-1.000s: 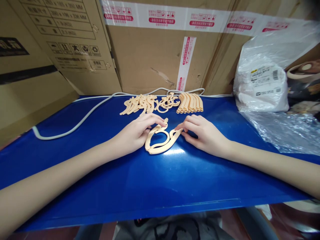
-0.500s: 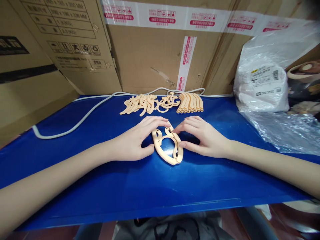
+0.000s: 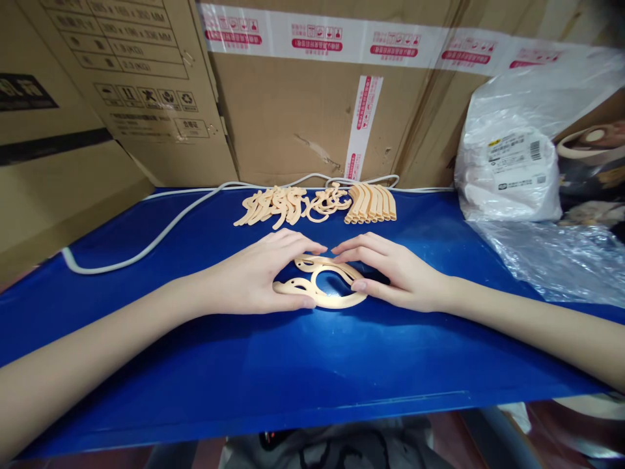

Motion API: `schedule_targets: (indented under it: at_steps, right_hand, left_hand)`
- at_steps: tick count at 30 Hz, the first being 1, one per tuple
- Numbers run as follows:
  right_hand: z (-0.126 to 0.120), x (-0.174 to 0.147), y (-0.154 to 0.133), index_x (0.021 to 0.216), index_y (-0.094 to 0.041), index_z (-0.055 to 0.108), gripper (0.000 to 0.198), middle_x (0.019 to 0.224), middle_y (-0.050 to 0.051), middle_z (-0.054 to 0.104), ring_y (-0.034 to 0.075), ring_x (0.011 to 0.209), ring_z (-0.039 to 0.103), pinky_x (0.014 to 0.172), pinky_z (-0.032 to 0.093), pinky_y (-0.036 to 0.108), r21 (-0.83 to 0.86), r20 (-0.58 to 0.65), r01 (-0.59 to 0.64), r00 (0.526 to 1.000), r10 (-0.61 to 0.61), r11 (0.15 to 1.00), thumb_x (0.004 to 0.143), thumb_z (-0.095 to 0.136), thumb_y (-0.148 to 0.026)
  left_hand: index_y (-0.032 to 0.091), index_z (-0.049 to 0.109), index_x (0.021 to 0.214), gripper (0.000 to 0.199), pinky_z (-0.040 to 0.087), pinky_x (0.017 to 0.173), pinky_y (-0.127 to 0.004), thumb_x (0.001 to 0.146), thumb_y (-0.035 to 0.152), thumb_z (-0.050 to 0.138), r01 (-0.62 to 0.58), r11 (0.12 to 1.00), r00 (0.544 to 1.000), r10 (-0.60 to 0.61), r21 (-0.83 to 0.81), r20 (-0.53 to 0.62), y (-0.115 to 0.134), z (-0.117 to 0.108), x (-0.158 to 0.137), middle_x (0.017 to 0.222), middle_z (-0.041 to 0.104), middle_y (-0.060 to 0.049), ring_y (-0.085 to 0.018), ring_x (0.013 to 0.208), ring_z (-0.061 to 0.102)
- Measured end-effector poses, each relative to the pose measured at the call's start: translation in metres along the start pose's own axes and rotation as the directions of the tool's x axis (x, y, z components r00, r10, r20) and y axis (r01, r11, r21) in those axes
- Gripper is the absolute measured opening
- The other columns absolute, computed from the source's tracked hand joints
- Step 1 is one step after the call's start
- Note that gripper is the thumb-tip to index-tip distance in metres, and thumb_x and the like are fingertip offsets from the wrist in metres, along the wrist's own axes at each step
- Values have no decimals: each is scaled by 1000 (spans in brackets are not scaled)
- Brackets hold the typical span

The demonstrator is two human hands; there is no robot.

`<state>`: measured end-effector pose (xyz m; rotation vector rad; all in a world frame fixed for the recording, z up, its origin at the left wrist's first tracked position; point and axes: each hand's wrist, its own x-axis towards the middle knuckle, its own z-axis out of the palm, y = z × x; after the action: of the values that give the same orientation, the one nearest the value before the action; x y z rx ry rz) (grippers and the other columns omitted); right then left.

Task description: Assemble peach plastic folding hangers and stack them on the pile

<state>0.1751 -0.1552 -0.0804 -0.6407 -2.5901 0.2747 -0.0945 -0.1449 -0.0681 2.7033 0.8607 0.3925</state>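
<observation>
A beige plastic folding hanger [image 3: 336, 302] lies sideways on the blue table [image 3: 303, 371], its curved arms around a round hook and its two holed ends towards the left. My left hand [image 3: 258, 273] grips the left end, thumb along the near arm and fingers over the far side. My right hand [image 3: 400, 270] holds the right end, with its thumb at the near corner and its fingers curled over the far arm. The fingers partly cover the hanger's ends.
Behind my hands lie a pile of flat curved pieces [image 3: 273, 205], a heap of hooks [image 3: 326, 203] and a row of hollow curved arms [image 3: 372, 203]. A white cable [image 3: 161, 242] runs along the back. Cardboard boxes [image 3: 288, 111] and a plastic-wrapped package [image 3: 508, 172] border the table.
The hanger has turned from slanting upright to lying sideways. My left thumb has moved right onto its near arm, and both hands now hold its ends.
</observation>
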Motion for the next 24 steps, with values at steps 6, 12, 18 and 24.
schedule_targets:
  at_steps: [6,12,18,24]
  right_hand:
    - [0,0,1,119,-15,57,30,121,13,60,21,111,55,96,45,36,-30,-8,-3,1000,2,1000,97,52,-34]
    - [-1,0,2,118,-17,59,26,121,12,60,20,111,55,97,46,36,-59,-12,-8,1000,7,998,97,51,-31]
    - [1,-1,3,116,-18,60,24,124,11,60,21,113,56,99,46,39,-118,38,-35,998,39,992,98,48,-29]
    - [4,-2,5,120,-18,60,29,131,11,58,22,117,56,101,45,41,-175,82,-75,993,90,982,99,45,-32]
  left_hand:
    - [28,58,123,53,46,88,-32,82,62,62,118,990,983,-127,79,133,-9,-26,-5,121,63,-3,-24,108,58]
    - [28,61,125,63,45,91,-35,78,69,60,267,932,928,-318,247,197,-36,-53,-12,125,64,-5,-30,114,57]
    - [28,64,124,62,46,94,-37,75,65,62,286,920,920,-342,268,192,-46,-57,-8,128,63,-5,-33,117,57]
    - [27,64,126,64,44,101,-41,75,66,61,287,921,924,-338,264,177,-48,-56,-9,131,61,-7,-34,122,54]
